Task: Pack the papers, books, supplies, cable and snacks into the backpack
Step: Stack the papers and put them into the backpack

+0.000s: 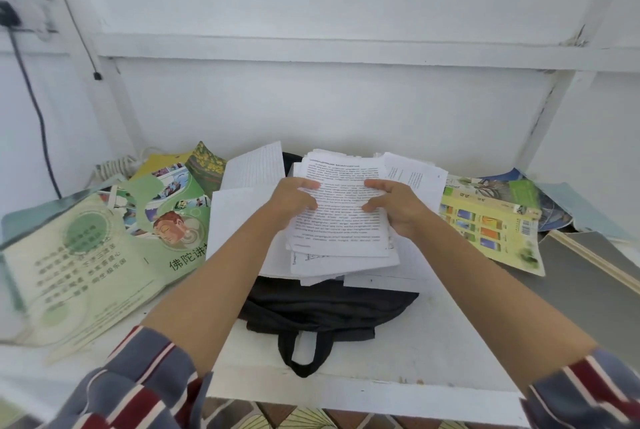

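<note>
A stack of printed white papers (341,217) lies over the black backpack (325,307) in the middle of the white desk. My left hand (294,201) grips the stack's left edge and my right hand (394,203) grips its right edge, thumbs on top. More loose sheets (252,168) spread underneath and behind. Green picture books (162,206) lie to the left, and a yellow-green book (488,224) lies to the right. The backpack's carry loop (304,352) points toward me.
A large pale green book (76,265) fills the desk's left side. A coiled white cable (114,165) sits at the back left by the wall, with a dark cord (34,109) hanging above. A grey board (588,276) lies at the right.
</note>
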